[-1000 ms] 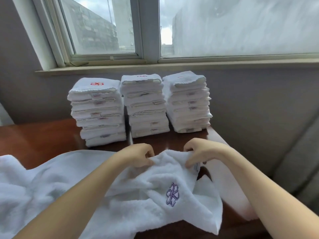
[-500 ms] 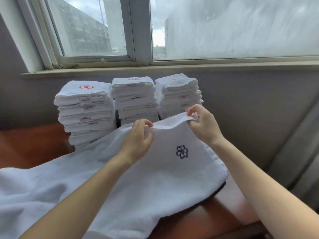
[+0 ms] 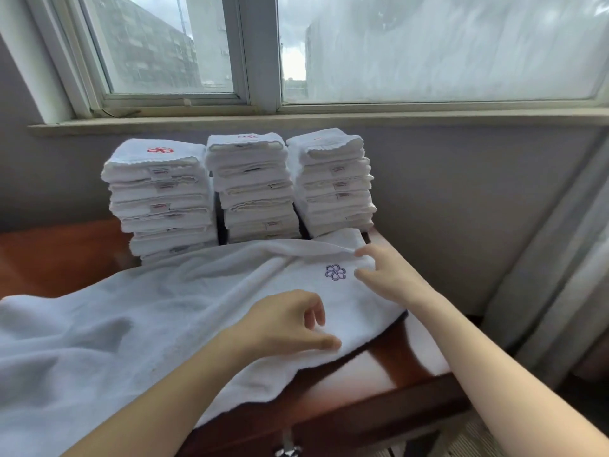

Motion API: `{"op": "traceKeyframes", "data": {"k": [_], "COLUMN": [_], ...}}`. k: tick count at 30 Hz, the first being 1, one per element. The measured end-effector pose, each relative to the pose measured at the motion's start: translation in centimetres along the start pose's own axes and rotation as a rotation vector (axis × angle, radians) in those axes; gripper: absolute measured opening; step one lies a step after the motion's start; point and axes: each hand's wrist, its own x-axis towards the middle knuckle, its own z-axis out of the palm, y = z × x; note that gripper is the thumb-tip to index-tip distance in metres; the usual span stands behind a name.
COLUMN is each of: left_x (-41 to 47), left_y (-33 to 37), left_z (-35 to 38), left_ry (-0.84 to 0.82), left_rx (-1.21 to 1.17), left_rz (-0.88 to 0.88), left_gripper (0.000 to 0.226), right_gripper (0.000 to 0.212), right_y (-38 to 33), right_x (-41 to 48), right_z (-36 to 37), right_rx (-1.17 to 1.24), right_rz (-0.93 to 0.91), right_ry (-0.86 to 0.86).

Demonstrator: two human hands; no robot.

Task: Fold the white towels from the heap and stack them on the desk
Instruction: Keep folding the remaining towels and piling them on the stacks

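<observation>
A white towel (image 3: 204, 291) with a purple flower emblem lies spread out on the brown desk (image 3: 389, 374), its far edge against the stacks. My left hand (image 3: 290, 324) hovers low over the towel's near right part, fingers loosely curled, thumb touching the cloth, holding nothing. My right hand (image 3: 385, 275) is beside the emblem near the towel's far right corner, fingers spread and relaxed. Three stacks of folded white towels stand at the back: the left stack (image 3: 161, 199), the middle stack (image 3: 253, 189), the right stack (image 3: 334, 179).
More white towelling (image 3: 43, 374) heaps over the desk's left side. A window sill (image 3: 296, 122) runs above the stacks on the grey wall. The desk's right edge drops off beside a grey curtain (image 3: 553, 258). A metal drawer handle (image 3: 288, 450) shows at the front.
Both hands held the towel's top edge up in the air; now the towel lies flat on the desk, both hands have let go, and my left hand has drawn back toward me.
</observation>
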Motion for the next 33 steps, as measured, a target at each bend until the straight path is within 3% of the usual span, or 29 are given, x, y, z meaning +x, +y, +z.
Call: {"op": "traceKeyframes", "data": {"k": [5, 9, 11, 13, 17, 19, 24, 27, 29, 33], "left_x": [-1.5, -1.3, -0.7, 0.0, 1.2, 1.5, 1.3, 1.0, 0.8, 0.1], "left_y": [1.5, 1.9, 1.4, 0.5, -1.5, -2.1, -2.0, -1.6, -1.6, -2.2], "left_z": [0.1, 0.4, -0.1, -0.6, -0.4, 0.0, 0.6, 0.6, 0.6, 0.5], "left_ry": [-0.082, 0.019, 0.037, 0.053, 0.132, 0.174, 0.199, 0.178, 0.155, 0.08], "left_rx": [0.148, 0.239, 0.122, -0.025, -0.247, -0.296, -0.205, -0.12, -0.136, -0.223], "left_rz": [0.051, 0.068, -0.02, -0.113, -0.278, -0.335, -0.341, -0.277, -0.242, -0.164], "left_gripper": [0.051, 0.024, 0.021, 0.02, 0.022, 0.017, 0.009, 0.014, 0.005, 0.031], "right_gripper": [0.031, 0.025, 0.026, 0.02, 0.01, 0.01, 0.047, 0.047, 0.04, 0.037], "right_y": [-0.5, -1.1, -1.2, -1.4, -1.9, -1.7, -0.3, -0.5, -0.6, -0.8], "right_x": [-4.0, -6.6, -7.3, -7.9, -8.9, -8.7, -6.7, -5.6, -5.0, -4.5], "right_z": [0.4, 0.1, -0.3, -0.6, -0.5, 0.2, 2.5, 3.5, 3.9, 2.9], "right_rx": [0.013, 0.105, 0.147, 0.147, -0.038, -0.114, -0.218, -0.202, -0.209, -0.17], "right_rz": [-0.207, -0.255, -0.209, -0.221, -0.49, -0.574, -0.334, -0.269, -0.266, -0.202], "right_ry": [0.189, 0.225, 0.183, 0.258, 0.516, 0.46, -0.008, 0.021, 0.07, 0.007]}}
